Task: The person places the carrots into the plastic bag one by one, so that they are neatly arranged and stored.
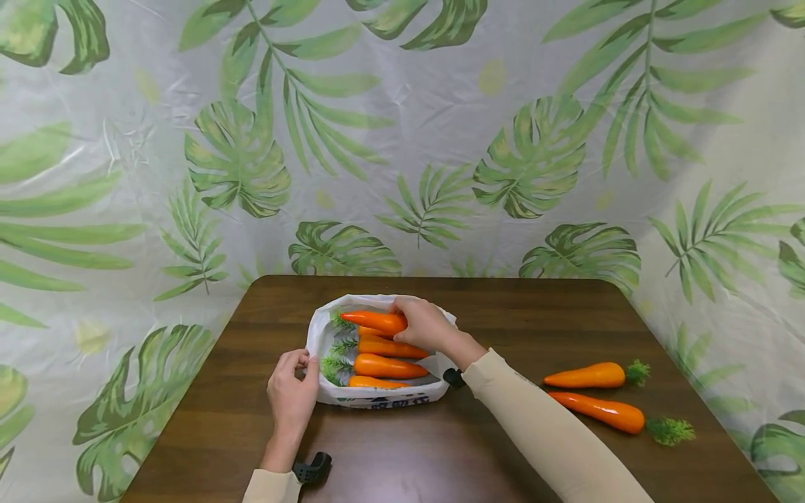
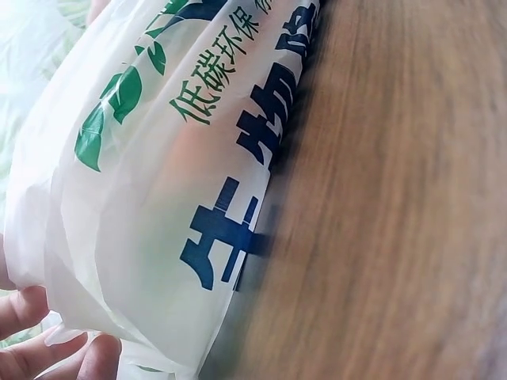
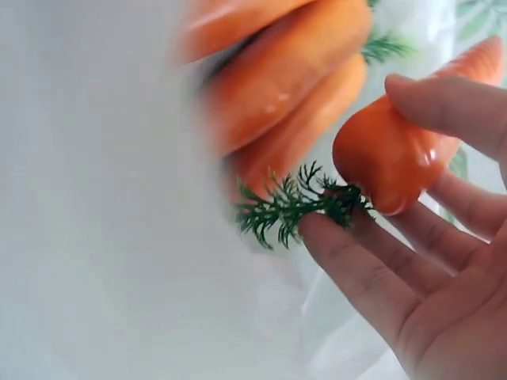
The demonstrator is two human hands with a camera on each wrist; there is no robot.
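A white plastic bag (image 1: 342, 395) with green and dark blue print lies on the table, its mouth spread wide. Several orange carrots (image 1: 386, 366) with green tops lie inside it in a stack. My left hand (image 1: 292, 391) pinches the bag's left rim; in the left wrist view its fingertips (image 2: 99, 356) show against the thin plastic. Over the bag's far side, my right hand (image 1: 424, 325) holds one carrot (image 3: 388, 154) by its thick end, thumb on top and fingers below. That carrot's tip points left, and its green top (image 3: 305, 207) hangs beside the fingers.
Two more carrots, an upper one (image 1: 585, 376) and a lower one (image 1: 606, 412), lie on the brown wooden table (image 1: 251, 335) right of the bag, near my right forearm. Behind the table hangs a leaf-patterned sheet (image 1: 434, 140).
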